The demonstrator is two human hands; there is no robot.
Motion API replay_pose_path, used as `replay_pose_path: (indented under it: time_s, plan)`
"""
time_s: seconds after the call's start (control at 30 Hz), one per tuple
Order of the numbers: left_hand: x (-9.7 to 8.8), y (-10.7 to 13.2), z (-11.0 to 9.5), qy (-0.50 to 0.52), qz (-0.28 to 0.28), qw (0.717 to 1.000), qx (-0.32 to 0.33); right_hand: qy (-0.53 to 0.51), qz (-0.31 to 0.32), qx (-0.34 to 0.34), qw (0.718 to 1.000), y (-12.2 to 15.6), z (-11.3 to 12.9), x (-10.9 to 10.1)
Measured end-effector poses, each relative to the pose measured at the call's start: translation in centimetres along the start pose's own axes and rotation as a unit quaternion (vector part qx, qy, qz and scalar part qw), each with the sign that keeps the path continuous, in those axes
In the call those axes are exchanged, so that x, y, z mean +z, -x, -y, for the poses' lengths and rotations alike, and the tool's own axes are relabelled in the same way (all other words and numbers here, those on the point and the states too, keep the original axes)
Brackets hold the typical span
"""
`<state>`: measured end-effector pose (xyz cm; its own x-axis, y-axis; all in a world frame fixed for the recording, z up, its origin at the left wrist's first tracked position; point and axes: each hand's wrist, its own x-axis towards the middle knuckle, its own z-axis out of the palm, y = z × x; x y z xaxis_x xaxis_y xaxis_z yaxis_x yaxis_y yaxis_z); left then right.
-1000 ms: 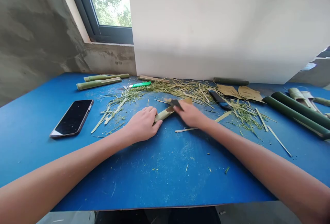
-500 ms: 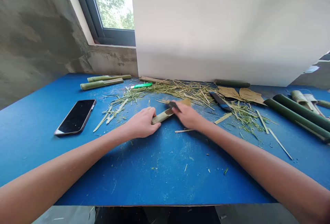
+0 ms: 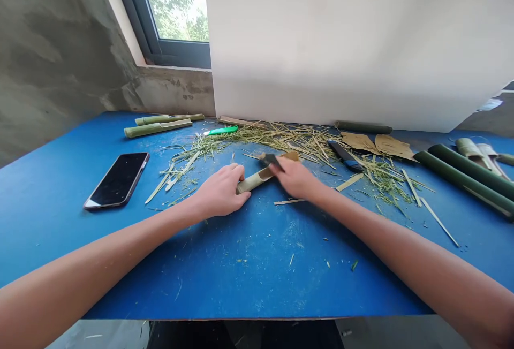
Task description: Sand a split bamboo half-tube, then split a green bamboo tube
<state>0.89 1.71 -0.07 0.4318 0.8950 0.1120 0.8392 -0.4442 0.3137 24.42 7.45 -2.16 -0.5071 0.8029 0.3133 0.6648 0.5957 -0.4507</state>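
A split length of pale green bamboo (image 3: 255, 182) lies slanted on the blue work table (image 3: 257, 279), its far end reaching past my right hand. My left hand (image 3: 220, 191) grips its near end. My right hand (image 3: 295, 178) is shut on a small dark-handled knife (image 3: 271, 160), which presses on the bamboo's upper part. The knife's blade is mostly hidden by my fingers and the bamboo.
A black smartphone (image 3: 116, 180) lies left of my hands. Bamboo shavings (image 3: 281, 139) spread behind them. Beyond lie a green utility knife (image 3: 220, 130), a blue-black folding knife (image 3: 344, 156), brown paper pieces (image 3: 377, 145), and long green bamboo tubes (image 3: 466, 183). A white sheet and concrete wall stand behind.
My right hand and the knife have shifted slightly up the bamboo, and the view has moved a little. The bamboo stays in my left hand.
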Motion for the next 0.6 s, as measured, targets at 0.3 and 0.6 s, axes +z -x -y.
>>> replay_pose_path:
  time_s: [0.3, 0.6]
  plan:
    - [0.00, -0.10, -0.08, 0.035, -0.006, 0.999, -0.007, -0.008, 0.026, -0.017, 0.999, -0.16, 0.65, -0.22]
    - [0.03, -0.12, -0.08, 0.037, -0.010, 0.999, 0.003, -0.023, 0.047, -0.064, 0.997, -0.37, 0.45, 0.21]
